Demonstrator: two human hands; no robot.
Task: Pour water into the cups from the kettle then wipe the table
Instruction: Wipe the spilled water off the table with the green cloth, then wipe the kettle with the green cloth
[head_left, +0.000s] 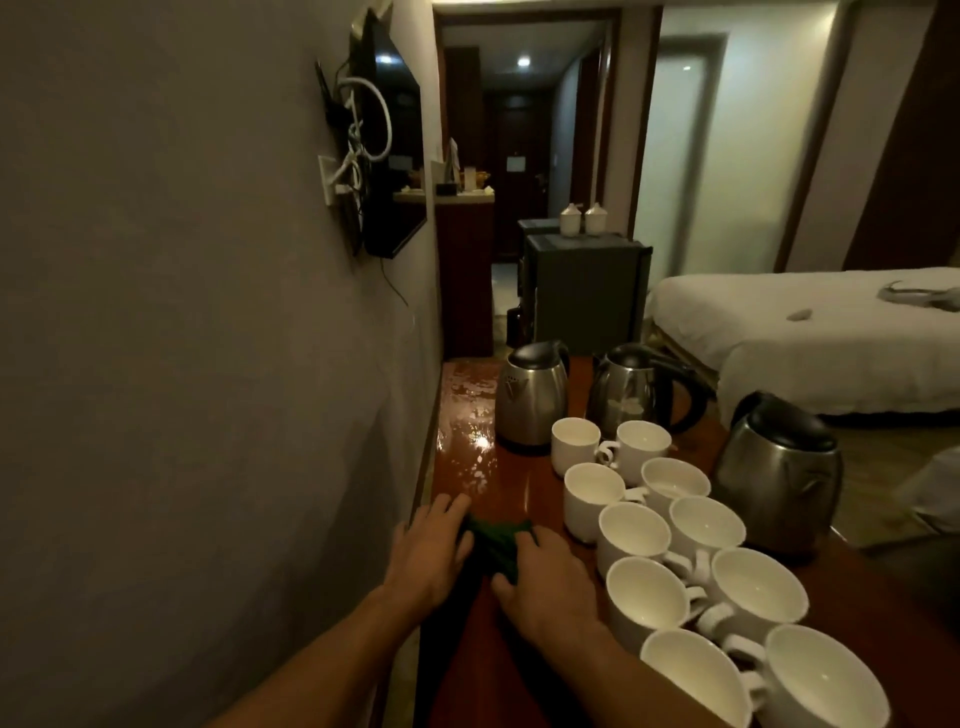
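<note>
A dark green cloth (497, 545) lies on the reddish wooden table (524, 644) near the wall. My left hand (431, 551) rests on its left side with the fingers laid flat. My right hand (545, 577) presses on its right side, fingers spread over it. Several white cups (636, 540) stand in two rows to the right of my hands. Three steel kettles stand upright: one at the back left (530, 400), one at the back middle (639, 389), one at the right edge (779, 473). Wet patches (467, 415) glisten on the table ahead of the cloth.
A grey wall (208, 364) runs close along the table's left edge, with a television (387, 140) and cables mounted on it. A small fridge (587, 291) stands beyond the table's far end. A white bed (810, 332) is at the right.
</note>
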